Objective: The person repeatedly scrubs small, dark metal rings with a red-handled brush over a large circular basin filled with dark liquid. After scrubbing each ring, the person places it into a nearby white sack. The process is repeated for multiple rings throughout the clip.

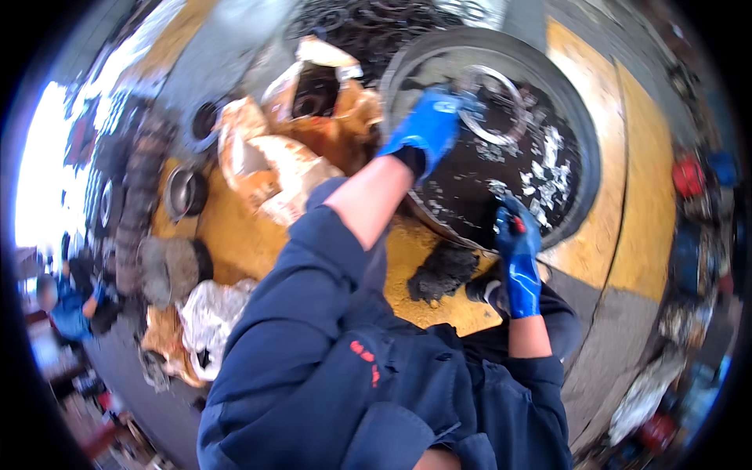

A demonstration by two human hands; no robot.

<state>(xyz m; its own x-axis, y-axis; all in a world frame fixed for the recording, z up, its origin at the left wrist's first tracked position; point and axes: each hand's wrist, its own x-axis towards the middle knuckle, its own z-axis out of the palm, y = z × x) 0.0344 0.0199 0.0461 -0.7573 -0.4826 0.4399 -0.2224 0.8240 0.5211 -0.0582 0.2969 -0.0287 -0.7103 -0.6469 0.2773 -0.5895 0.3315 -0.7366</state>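
Note:
My left hand (429, 125), in a blue glove, reaches over a large round dark basin (586, 153). Its blurred fingers close on the left side of a shiny metal ring (520, 111). The ring is held above dark liquid (470, 184) in the basin, which has pale glints on its surface. At the near right rim, my right hand (518, 243), also blue-gloved, has its fingers curled. A small red spot (518, 225) shows at those fingers; what they hold, if anything, cannot be made out.
A torn brown paper sack (274, 168) stands left of the basin, with a heap of dark rings (352, 23) behind. A black lump (442, 272) lies near my feet. Metal parts (172, 270) and a white bag (215, 317) sit left. Another person (74, 305) is far left.

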